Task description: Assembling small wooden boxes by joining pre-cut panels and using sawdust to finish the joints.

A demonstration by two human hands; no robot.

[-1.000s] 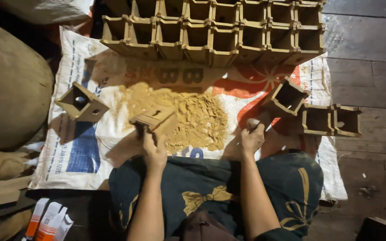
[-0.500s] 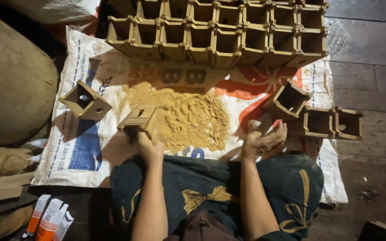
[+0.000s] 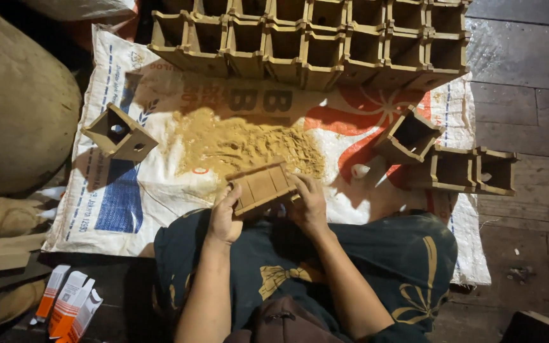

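I hold a small slatted wooden box (image 3: 263, 187) in front of my lap, above the near edge of a white printed sack (image 3: 160, 184) spread on the floor. My left hand (image 3: 225, 215) grips its left end and my right hand (image 3: 309, 202) grips its right end. A heap of yellow sawdust (image 3: 249, 145) lies on the sack just beyond the box. A small white object (image 3: 359, 171) lies on the sack to the right of my hands.
Several open wooden boxes (image 3: 312, 38) are stacked in rows at the far edge. Three more boxes (image 3: 452, 162) sit at right, one (image 3: 119, 133) at left. A big sack (image 3: 14, 108) bulges at left. Small orange-and-white cartons (image 3: 68, 305) lie at lower left on the plank floor.
My left hand brought the wooden box from the left to the middle. My right hand let go of the small white object and took hold of the box's right end.
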